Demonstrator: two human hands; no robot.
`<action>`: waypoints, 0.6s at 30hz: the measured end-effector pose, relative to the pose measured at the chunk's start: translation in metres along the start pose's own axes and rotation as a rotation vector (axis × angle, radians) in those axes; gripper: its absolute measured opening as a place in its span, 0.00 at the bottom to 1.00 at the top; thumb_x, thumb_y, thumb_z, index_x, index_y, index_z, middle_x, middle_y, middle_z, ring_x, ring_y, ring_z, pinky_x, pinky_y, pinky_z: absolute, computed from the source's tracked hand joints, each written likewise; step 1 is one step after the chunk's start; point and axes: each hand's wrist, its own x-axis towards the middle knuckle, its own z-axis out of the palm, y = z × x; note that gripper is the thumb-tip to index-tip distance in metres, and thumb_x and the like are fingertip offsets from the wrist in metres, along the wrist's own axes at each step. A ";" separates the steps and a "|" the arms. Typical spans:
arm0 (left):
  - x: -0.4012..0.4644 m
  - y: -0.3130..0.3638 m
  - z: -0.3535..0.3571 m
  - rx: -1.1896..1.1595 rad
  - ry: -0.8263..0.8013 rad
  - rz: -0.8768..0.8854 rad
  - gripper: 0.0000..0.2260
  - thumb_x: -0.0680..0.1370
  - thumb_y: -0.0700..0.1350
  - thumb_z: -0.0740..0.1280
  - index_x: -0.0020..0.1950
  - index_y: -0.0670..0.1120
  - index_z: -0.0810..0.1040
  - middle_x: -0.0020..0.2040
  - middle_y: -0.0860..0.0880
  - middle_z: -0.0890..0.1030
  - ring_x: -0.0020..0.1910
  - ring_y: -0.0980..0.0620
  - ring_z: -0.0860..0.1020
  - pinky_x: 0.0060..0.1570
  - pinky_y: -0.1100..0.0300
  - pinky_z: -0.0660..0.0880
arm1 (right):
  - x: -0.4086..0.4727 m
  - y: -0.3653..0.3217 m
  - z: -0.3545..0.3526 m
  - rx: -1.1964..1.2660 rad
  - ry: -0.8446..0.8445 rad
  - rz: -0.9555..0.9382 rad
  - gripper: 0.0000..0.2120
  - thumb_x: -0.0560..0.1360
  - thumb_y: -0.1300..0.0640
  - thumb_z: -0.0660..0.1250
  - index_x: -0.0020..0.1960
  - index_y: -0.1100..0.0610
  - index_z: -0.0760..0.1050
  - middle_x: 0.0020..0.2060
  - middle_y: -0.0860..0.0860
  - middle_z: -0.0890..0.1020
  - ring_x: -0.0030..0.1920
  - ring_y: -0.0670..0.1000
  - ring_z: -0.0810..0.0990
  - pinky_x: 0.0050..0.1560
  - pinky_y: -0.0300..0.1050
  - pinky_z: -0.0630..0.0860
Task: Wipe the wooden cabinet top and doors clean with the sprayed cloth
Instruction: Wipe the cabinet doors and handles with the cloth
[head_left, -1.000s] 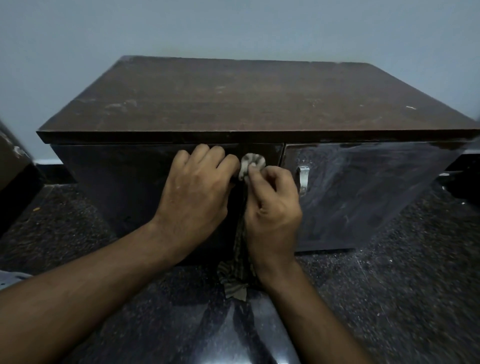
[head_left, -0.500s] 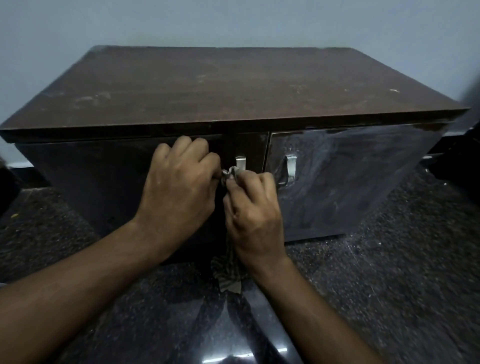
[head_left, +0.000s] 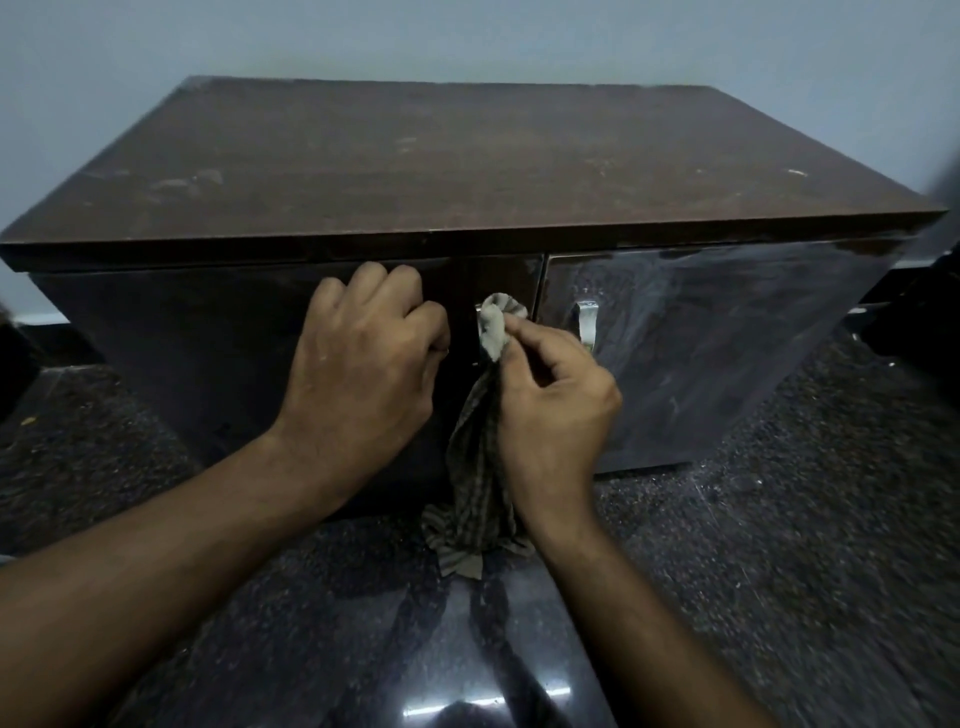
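The dark wooden cabinet has a dusty, scuffed top (head_left: 467, 171) and two glossy doors. My right hand (head_left: 556, 405) pinches the checked cloth (head_left: 475, 467) and holds its bunched upper end against the metal handle of the left door (head_left: 182, 353). The rest of the cloth hangs down to the floor. My left hand (head_left: 363, 364) rests against the left door just left of the cloth, fingers curled, with nothing visible in it. The right door (head_left: 727, 338) shows pale wipe streaks, and its metal handle (head_left: 587, 325) is uncovered.
The cabinet stands against a pale wall (head_left: 467, 36) on a dark speckled polished floor (head_left: 779, 571). Dark furniture edges show at the far left (head_left: 10, 364) and far right (head_left: 924, 312).
My right hand has lifted the bunched cloth up over the left door's handle, which was bare half a second ago. My two hands have moved slightly apart.
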 end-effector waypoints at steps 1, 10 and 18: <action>0.000 0.000 0.000 0.001 0.003 0.000 0.01 0.74 0.44 0.70 0.43 0.47 0.80 0.42 0.47 0.74 0.44 0.44 0.72 0.43 0.55 0.56 | -0.004 0.000 0.000 -0.013 -0.039 0.016 0.10 0.76 0.67 0.70 0.55 0.59 0.84 0.49 0.48 0.85 0.51 0.41 0.83 0.52 0.30 0.76; 0.000 0.002 0.000 0.018 -0.005 -0.017 0.02 0.74 0.43 0.71 0.43 0.47 0.79 0.42 0.47 0.73 0.44 0.44 0.71 0.43 0.56 0.54 | -0.007 0.006 -0.006 0.049 -0.317 0.216 0.10 0.83 0.56 0.61 0.55 0.56 0.81 0.52 0.46 0.78 0.52 0.38 0.77 0.50 0.26 0.71; 0.001 0.001 -0.001 0.024 -0.023 -0.014 0.02 0.74 0.44 0.70 0.43 0.47 0.79 0.42 0.47 0.73 0.44 0.44 0.71 0.43 0.56 0.55 | -0.012 0.015 0.002 0.224 -0.128 0.372 0.06 0.81 0.59 0.67 0.52 0.56 0.83 0.48 0.50 0.85 0.51 0.46 0.83 0.52 0.40 0.80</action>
